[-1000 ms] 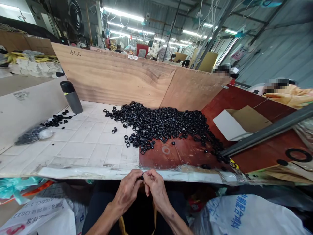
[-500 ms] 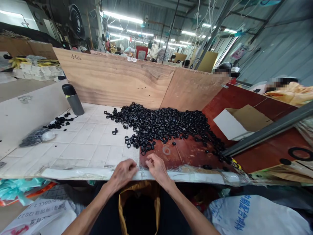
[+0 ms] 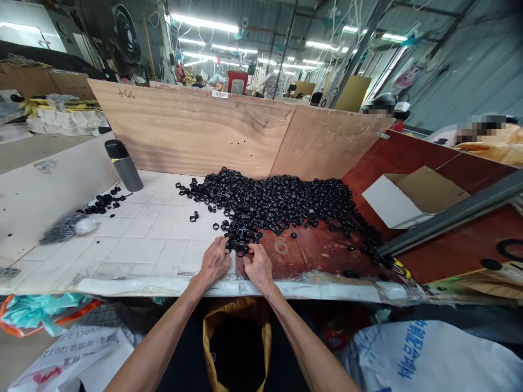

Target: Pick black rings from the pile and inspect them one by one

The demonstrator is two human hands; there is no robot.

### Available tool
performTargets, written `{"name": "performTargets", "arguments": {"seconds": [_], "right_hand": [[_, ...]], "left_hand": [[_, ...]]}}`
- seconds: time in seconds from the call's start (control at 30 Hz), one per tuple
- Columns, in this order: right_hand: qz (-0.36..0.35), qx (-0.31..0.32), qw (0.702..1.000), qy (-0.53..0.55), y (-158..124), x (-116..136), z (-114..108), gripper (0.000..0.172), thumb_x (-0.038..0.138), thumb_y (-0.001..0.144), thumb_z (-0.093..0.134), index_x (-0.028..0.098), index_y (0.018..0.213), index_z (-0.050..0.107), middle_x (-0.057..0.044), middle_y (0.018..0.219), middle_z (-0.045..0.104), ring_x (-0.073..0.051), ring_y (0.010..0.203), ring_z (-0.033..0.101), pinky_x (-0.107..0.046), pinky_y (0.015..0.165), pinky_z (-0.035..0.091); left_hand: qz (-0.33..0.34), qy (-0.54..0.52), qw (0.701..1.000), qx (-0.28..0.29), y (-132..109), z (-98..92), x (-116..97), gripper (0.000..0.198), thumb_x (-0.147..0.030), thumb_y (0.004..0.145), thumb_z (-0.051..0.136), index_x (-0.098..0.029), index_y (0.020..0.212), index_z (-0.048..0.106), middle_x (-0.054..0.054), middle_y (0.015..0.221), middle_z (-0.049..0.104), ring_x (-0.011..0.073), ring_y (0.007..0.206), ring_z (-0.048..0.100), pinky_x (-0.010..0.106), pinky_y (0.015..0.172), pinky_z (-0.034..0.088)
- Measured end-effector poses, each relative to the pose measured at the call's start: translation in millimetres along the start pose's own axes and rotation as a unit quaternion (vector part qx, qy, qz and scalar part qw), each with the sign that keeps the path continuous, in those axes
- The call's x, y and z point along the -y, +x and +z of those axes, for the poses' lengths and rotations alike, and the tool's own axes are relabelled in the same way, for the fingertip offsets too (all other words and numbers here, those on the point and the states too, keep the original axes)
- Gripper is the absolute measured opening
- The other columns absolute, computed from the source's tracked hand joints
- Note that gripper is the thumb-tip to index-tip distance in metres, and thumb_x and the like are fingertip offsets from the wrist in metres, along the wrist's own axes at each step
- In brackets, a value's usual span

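A: How are you holding your hands?

B: Your left hand point(image 3: 214, 258) is resting near the middle of the table's point(image 3: 163, 247) front edge, its fingers bending in at the black rings point(image 3: 281, 204). Your right hand point(image 3: 259, 267) is lying just beside it, fingers also curling against those rings. Whether you're pinching any, I cannot tell; the fingertips are hiding that.

A: And where are the rings lying?

B: They're heaping up mostly toward the back edge, by the wooden panel point(image 3: 196, 130). One tongue is reaching your fingers, another is trailing toward the right front corner.

A: What else is sitting around you?

B: Below the front edge, between your forearms, a yellow-brown sack point(image 3: 208, 337) is standing open. A gray bottle point(image 3: 129, 175) is standing near the back left corner, a clear plastic bag point(image 3: 61, 230) is lying along the left edge, and a cardboard box point(image 3: 390, 204) is tilting by the right edge.
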State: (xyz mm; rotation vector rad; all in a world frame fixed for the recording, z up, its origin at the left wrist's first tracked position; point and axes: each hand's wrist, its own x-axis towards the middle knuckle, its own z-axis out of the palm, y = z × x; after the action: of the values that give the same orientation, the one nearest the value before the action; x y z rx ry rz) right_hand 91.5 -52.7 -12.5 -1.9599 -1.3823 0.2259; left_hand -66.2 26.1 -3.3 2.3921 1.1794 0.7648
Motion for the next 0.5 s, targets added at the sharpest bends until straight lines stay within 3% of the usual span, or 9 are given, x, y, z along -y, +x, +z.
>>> {"name": "performTargets", "arguments": {"seconds": [0.1, 0.2, 0.37, 0.5], "right_hand": [[-0.008, -0.007, 1.0, 0.02, -1.9, -0.9, -0.1, 0.033, 0.015, 0.077, 0.059, 0.019, 0.11, 0.062, -0.007, 0.106, 0.067, -0.022, 0.098, 0.066, -0.031, 0.084, 0.05], [-0.012, -0.006, 1.0, 0.004, -3.1, 0.3, -0.6, 0.028, 0.016, 0.077, 0.058, 0.02, 0.104, 0.063, -0.006, 0.104, 0.067, -0.021, 0.091, 0.065, -0.029, 0.077, 0.049], [-0.032, 0.015, 0.999, -0.014, -5.0, 3.0, -4.2, 0.019, 0.014, 0.074, 0.057, 0.022, 0.089, 0.065, -0.003, 0.095, 0.066, -0.019, 0.081, 0.063, -0.027, 0.071, 0.047], [-0.04, 0.013, 0.999, -0.003, -6.2, 4.2, -5.3, 0.028, 0.014, 0.075, 0.059, 0.023, 0.1, 0.067, -0.004, 0.103, 0.066, -0.019, 0.085, 0.064, -0.027, 0.072, 0.049]], "left_hand": [[-0.017, -0.058, 0.997, -0.042, -16.3, 2.2, -0.3, 0.055, -0.006, 0.076, 0.054, -0.019, 0.129, 0.051, 0.01, 0.126, 0.055, 0.0172, 0.084, 0.066, 0.034, 0.084, 0.057], [-0.034, -0.07, 0.995, -0.055, -26.1, 0.3, -5.6, 0.042, -0.008, 0.078, 0.055, -0.02, 0.118, 0.056, 0.006, 0.108, 0.058, 0.0165, 0.077, 0.064, 0.031, 0.077, 0.057], [0.017, -0.013, 0.999, 0.03, -22.7, 3.3, -19.9, 0.03, -0.018, 0.086, 0.062, -0.025, 0.114, 0.064, 0.004, 0.096, 0.062, 0.021, 0.086, 0.065, 0.031, 0.078, 0.054], [-0.003, 0.012, 0.999, 0.042, -19.1, 9.5, -19.2, 0.023, -0.025, 0.088, 0.065, -0.024, 0.111, 0.066, 0.005, 0.102, 0.061, 0.021, 0.085, 0.065, 0.031, 0.075, 0.053]]}}
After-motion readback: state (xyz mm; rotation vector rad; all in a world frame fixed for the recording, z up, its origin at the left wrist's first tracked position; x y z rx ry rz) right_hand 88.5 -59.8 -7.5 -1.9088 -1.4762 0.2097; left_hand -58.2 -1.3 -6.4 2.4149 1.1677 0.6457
